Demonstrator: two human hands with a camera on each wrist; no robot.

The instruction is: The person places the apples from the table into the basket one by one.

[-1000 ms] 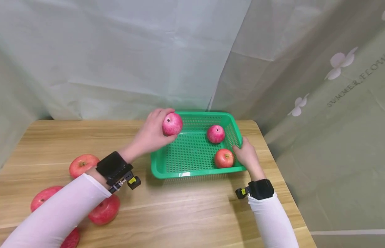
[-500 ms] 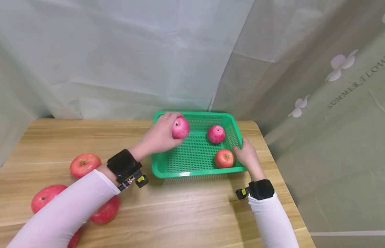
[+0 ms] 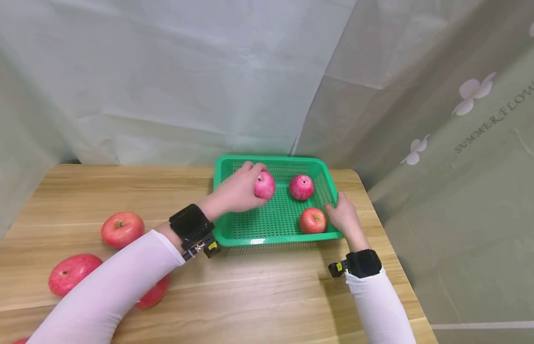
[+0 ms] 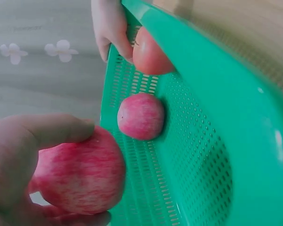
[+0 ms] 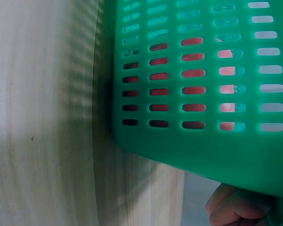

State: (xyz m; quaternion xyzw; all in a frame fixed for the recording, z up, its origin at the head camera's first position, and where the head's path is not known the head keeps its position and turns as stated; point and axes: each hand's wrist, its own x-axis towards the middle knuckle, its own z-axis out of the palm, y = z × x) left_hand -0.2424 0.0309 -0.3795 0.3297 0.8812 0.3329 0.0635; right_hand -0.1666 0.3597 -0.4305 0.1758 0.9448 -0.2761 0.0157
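My left hand [image 3: 241, 190] grips a pink-red apple [image 3: 265, 186] over the left half of a green plastic basket [image 3: 258, 241]. In the left wrist view the thumb and fingers wrap round this held apple [image 4: 85, 174]. Two apples sit inside at the basket's right end: a pink one [image 3: 301, 187] behind and an orange-red one [image 3: 313, 220] in front. My right hand [image 3: 344, 217] holds the basket's right rim, thumb on the inner side. Its curled fingers [image 5: 233, 207] show below the rim in the right wrist view.
Several more apples lie on the wooden table [image 3: 249, 296] at the left, among them a red one [image 3: 122, 230] and another [image 3: 74, 274]. My left forearm partly covers one apple [image 3: 154, 292]. A pale curtain [image 3: 185, 86] hangs behind the table's far edge.
My left hand has moved right with the apple, from the basket's left edge to over its inside. My right hand stays on the rim, and the basket has hardly shifted.
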